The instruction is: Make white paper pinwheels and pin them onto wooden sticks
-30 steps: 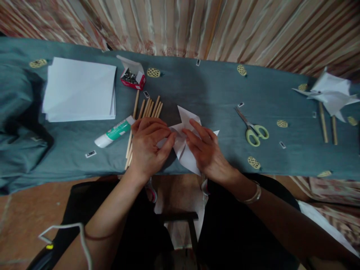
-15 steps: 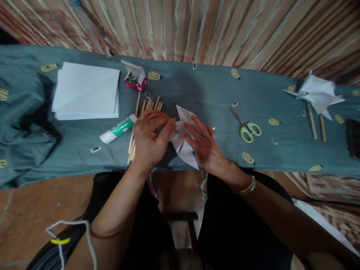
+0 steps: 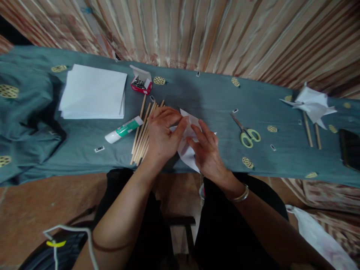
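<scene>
A white paper pinwheel (image 3: 187, 155) with pointed blades is held between my two hands above the table's near edge. My left hand (image 3: 164, 135) has its thumb and fingers closed at the middle of the paper, partly covering it. From the other side, my right hand (image 3: 206, 153) grips the folded blades with bent fingers. Whether a pin is between the left fingertips I cannot make out. Just left of my left hand lie several wooden sticks (image 3: 140, 140), partly hidden by it. A green and white glue tube (image 3: 123, 130) rests beside them.
Behind the sticks stands an opened red box (image 3: 143, 89) of small metal pins. A stack of white paper (image 3: 94, 92) lies at left. Green-handled scissors (image 3: 246, 137) are to the right. Farther right are assembled pinwheels (image 3: 313, 101) on sticks and a dark phone (image 3: 349, 148).
Both hands remain on the pinwheel, and my left hand has come closer to my right over its middle. The view has shifted slightly.
</scene>
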Motion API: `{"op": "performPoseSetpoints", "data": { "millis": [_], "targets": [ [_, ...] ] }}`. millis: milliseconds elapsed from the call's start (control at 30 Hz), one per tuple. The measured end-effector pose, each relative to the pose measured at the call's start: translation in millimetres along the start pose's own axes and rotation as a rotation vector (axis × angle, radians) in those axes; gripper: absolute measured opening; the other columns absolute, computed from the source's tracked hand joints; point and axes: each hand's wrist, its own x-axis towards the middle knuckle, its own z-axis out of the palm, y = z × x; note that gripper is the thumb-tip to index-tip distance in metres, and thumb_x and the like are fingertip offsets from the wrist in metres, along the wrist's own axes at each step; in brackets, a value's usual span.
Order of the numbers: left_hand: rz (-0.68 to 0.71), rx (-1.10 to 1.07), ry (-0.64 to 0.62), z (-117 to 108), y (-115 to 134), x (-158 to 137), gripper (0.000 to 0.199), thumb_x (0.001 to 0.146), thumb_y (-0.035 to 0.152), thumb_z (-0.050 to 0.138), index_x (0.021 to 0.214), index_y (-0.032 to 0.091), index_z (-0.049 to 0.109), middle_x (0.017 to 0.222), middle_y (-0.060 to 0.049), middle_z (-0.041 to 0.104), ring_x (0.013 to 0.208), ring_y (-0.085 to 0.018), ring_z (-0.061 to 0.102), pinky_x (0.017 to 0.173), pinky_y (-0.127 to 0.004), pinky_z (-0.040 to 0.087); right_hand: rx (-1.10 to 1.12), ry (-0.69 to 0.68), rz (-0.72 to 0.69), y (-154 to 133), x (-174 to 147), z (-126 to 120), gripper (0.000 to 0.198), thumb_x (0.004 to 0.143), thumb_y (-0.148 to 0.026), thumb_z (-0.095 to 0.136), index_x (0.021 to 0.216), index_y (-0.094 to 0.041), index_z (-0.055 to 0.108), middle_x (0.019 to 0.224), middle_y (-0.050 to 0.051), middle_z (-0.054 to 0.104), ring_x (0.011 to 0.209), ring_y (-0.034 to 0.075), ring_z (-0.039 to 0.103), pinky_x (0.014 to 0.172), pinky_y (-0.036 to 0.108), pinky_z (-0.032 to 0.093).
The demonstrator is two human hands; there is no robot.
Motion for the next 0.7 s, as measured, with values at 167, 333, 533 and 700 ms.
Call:
{"op": "performPoseSetpoints", "data": {
  "millis": [167,333,533,700],
  "targets": [
    [-0.001,0.015,-0.014,1,-5,2,0.024,0.091,0.031,0.058,0.068,0.024,0.062,0.075,0.001,0.068,0.088,-0.019,0.063,0.090,-0.039,0.049,-0.009,0.059,0.043,1,-1,0,0.037,0.088,-0.006,0.041,0.113,-0.024,0.061,0.149,0.009,0.045,0.148,0.028,0.026,0.107,0.054,0.039],
    [0.020,0.038,-0.040,4,-6,4,0.021,0.091,0.031,0.058,0.072,0.024,0.063,0.077,0.000,0.069,0.090,-0.019,0.063,0.092,-0.040,0.048,0.016,0.049,0.083,4,2,-10,0.038,0.088,-0.008,0.043,0.114,-0.027,0.063,0.150,0.006,0.044,0.146,0.029,0.030,0.108,0.053,0.042],
    [0.034,-0.013,0.002,1,-6,2,0.024,0.090,0.031,0.059,0.069,0.021,0.065,0.074,0.000,0.068,0.086,-0.018,0.063,0.088,-0.037,0.048,0.074,0.099,0.186,10,7,-22,0.036,0.095,-0.017,0.042,0.128,-0.023,0.057,0.142,0.011,0.053,0.139,0.030,0.042,0.111,0.054,0.042],
    [-0.008,0.004,-0.019,-3,-6,-3,0.026,0.089,0.033,0.059,0.069,0.020,0.068,0.078,-0.001,0.070,0.089,-0.019,0.064,0.088,-0.036,0.048,0.157,0.078,0.244,15,7,-35,0.038,0.093,-0.015,0.041,0.127,-0.021,0.059,0.142,0.013,0.054,0.136,0.028,0.046,0.113,0.052,0.040]
  ]
}}
